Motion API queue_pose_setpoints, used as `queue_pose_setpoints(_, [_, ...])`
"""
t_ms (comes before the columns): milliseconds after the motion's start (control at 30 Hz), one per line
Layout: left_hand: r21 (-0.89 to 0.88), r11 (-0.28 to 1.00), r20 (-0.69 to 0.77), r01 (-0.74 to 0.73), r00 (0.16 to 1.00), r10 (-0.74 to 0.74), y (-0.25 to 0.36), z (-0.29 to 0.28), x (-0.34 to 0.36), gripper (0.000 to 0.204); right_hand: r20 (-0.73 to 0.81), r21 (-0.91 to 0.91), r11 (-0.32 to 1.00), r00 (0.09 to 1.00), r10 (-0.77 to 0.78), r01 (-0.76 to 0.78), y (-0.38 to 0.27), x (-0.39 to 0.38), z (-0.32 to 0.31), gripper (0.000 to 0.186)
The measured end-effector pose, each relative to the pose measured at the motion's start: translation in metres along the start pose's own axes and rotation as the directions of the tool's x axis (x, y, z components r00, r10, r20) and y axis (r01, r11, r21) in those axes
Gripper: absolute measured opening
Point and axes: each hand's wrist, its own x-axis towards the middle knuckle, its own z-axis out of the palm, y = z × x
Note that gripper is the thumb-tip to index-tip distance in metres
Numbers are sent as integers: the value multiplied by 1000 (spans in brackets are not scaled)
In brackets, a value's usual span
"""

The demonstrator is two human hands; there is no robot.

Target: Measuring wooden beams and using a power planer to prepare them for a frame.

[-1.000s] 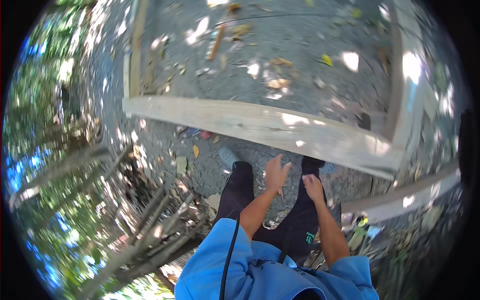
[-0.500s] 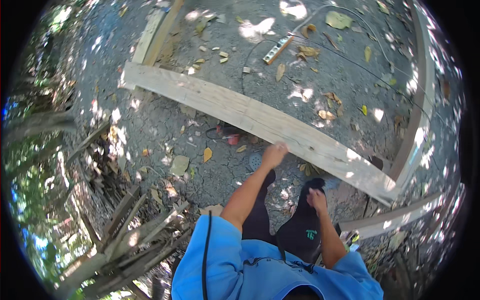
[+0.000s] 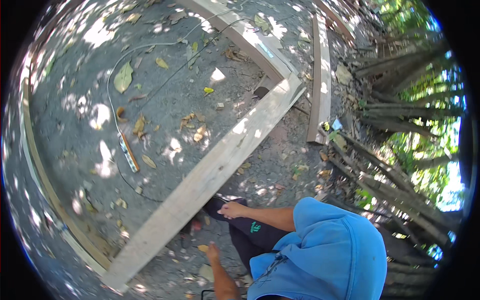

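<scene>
A long pale wooden board (image 3: 205, 172) slants across the ground just ahead of my feet. My right hand (image 3: 231, 210), fingers curled, hangs over my dark trouser leg, apart from the board; whether anything is inside it is hidden. Lower in view, my left hand (image 3: 213, 251) hangs near a yellow leaf (image 3: 202, 248), touching nothing that I can see; its fingers are blurred. Beside the board's near edge lies a blurred red and dark object (image 3: 195, 225), partly covered by the board.
Timber beams meet the board at its upper right end (image 3: 270, 60) and lower left end (image 3: 75, 227). A power strip (image 3: 128, 152) with cables lies inside this frame. Another timber (image 3: 318, 85) rests beyond the corner. Branches (image 3: 400, 185) are piled at right, and dry leaves dot the ground.
My view and body have turned right, so the board now slants up to the right. My left hand has come back from the board's near edge.
</scene>
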Motion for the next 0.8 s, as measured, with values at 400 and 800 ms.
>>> queue_pose_setpoints(400, [-515, 850, 118, 109, 991, -56, 243, -173, 120, 35, -436, -139, 990, 900, -32, -32, 3, 95, -13, 42])
queue_pose_setpoints(800, [-460, 807, 295, 369, 921, -253, 127, -196, 90, 38, -377, -191, 981, 925, -55, -20, -17, 103, 68, 41])
